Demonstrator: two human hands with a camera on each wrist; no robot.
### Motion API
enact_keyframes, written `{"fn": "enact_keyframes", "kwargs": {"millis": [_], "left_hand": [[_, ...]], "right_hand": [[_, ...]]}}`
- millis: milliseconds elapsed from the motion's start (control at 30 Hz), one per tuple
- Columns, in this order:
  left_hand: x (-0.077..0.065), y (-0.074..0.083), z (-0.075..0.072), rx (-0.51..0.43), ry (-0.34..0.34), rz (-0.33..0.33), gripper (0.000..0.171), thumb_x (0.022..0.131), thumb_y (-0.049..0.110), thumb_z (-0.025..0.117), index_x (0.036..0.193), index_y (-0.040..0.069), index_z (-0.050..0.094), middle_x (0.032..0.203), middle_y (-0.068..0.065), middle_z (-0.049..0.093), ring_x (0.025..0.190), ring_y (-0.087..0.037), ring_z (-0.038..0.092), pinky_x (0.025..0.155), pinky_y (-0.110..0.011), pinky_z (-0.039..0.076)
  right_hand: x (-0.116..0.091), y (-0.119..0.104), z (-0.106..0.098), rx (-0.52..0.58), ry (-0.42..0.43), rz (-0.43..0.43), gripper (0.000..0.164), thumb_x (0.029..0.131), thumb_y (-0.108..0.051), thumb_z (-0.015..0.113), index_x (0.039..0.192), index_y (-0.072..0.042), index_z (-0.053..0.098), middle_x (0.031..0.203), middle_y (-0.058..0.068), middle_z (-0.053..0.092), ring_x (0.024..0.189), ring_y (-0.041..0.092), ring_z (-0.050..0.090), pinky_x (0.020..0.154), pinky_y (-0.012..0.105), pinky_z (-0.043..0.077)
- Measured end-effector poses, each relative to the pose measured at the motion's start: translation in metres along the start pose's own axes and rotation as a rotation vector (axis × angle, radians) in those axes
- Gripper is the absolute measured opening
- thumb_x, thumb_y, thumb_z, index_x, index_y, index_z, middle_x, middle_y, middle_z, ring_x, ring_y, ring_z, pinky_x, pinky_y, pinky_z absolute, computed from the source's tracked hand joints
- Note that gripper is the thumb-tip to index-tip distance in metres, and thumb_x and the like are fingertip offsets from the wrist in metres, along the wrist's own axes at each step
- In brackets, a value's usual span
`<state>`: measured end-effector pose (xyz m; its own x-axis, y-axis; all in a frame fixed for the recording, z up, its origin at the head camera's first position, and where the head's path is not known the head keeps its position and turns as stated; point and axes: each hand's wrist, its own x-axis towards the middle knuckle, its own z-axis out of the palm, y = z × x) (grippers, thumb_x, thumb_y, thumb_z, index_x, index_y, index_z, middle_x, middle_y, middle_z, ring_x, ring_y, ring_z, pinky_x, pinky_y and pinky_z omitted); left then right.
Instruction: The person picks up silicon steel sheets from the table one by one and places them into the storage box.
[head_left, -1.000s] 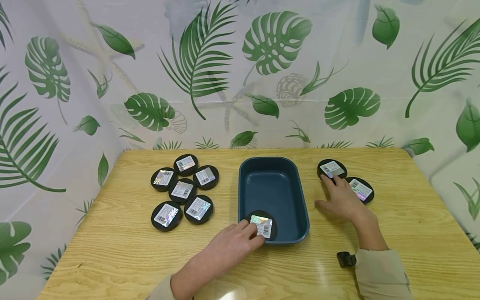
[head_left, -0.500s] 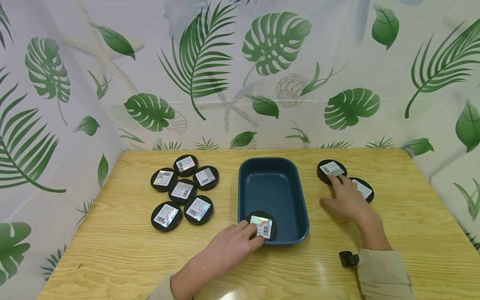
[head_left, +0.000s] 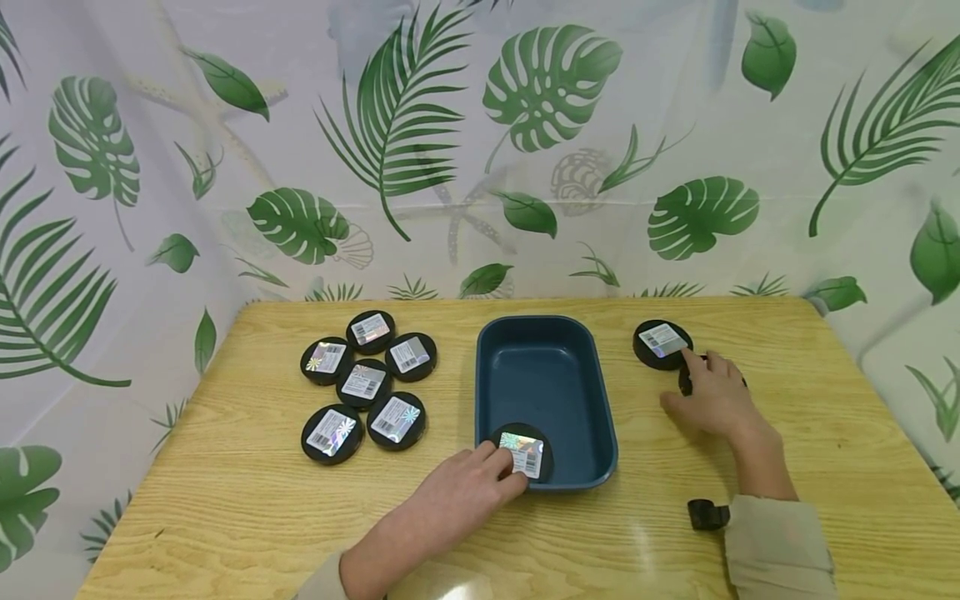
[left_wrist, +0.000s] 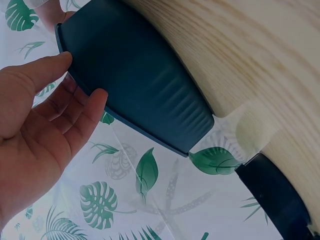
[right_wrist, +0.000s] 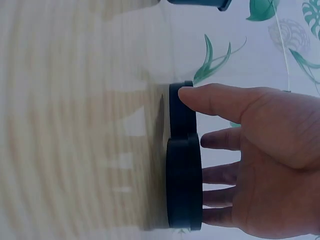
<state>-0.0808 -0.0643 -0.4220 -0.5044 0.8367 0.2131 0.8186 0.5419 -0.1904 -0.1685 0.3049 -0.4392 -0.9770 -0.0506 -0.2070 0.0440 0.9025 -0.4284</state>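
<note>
A dark blue rectangular tray (head_left: 551, 379) stands at the middle of the table. My left hand (head_left: 472, 483) grips its front left rim, fingers over the edge and thumb outside in the left wrist view. Just inside that corner lies a flat round black case (head_left: 531, 458) with a white, shiny label, partly covered by the fingers. Right of the tray, my right hand (head_left: 716, 404) spreads over a second black case (right_wrist: 185, 185), its fingers at the labelled face and its thumb held apart. Another black case (head_left: 660, 343) lies right beyond those fingertips.
Several more labelled black cases (head_left: 363, 383) lie grouped on the wooden table (head_left: 247, 508) to the left of the tray. A leaf-printed cloth (head_left: 420, 150) hangs along the table's back edge. A black wrist camera (head_left: 707, 515) projects beside the right sleeve.
My right hand has drifted right, off the farther case and onto the nearer one, covering most of it. The left hand, the tray and the case in it stay where they were.
</note>
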Motion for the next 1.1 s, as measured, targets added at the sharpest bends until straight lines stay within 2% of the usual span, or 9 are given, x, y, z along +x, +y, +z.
{"fn": "enact_keyframes", "kwargs": {"millis": [333,533,800,1100], "left_hand": [[-0.001,0.001,0.001,-0.007,0.003,0.003,0.01,0.092,0.018,0.067,0.101,0.022,0.068,0.096,0.004,0.058,0.084,-0.012,0.052,0.067,-0.021,0.046],[0.0,0.0,0.0,-0.013,-0.005,-0.001,0.011,0.092,0.018,0.067,0.102,0.022,0.069,0.096,0.004,0.058,0.084,-0.012,0.052,0.068,-0.02,0.046],[0.0,0.0,0.0,-0.018,-0.006,-0.007,0.011,0.092,0.017,0.067,0.103,0.022,0.068,0.096,0.003,0.059,0.084,-0.012,0.052,0.068,-0.021,0.047],[-0.001,0.0,0.001,-0.021,0.012,-0.001,0.01,0.093,0.017,0.067,0.101,0.022,0.069,0.095,0.003,0.058,0.084,-0.012,0.052,0.067,-0.02,0.046]], "right_hand": [[-0.003,0.014,-0.006,0.004,-0.003,0.046,0.087,0.094,-0.033,0.06,0.151,0.014,0.014,0.146,0.049,0.008,0.13,0.07,0.008,0.096,0.078,0.025],[-0.002,0.017,-0.007,0.018,0.004,0.045,0.085,0.094,-0.03,0.061,0.149,0.016,0.015,0.143,0.05,0.011,0.127,0.07,0.015,0.092,0.076,0.033],[-0.001,0.017,-0.011,0.027,0.023,0.043,0.088,0.092,-0.028,0.066,0.148,0.018,0.016,0.14,0.051,0.016,0.122,0.071,0.023,0.092,0.075,0.034],[-0.003,0.017,-0.01,0.038,0.044,0.06,0.09,0.088,-0.03,0.07,0.147,0.017,0.021,0.137,0.051,0.022,0.116,0.067,0.032,0.086,0.071,0.041]]}}
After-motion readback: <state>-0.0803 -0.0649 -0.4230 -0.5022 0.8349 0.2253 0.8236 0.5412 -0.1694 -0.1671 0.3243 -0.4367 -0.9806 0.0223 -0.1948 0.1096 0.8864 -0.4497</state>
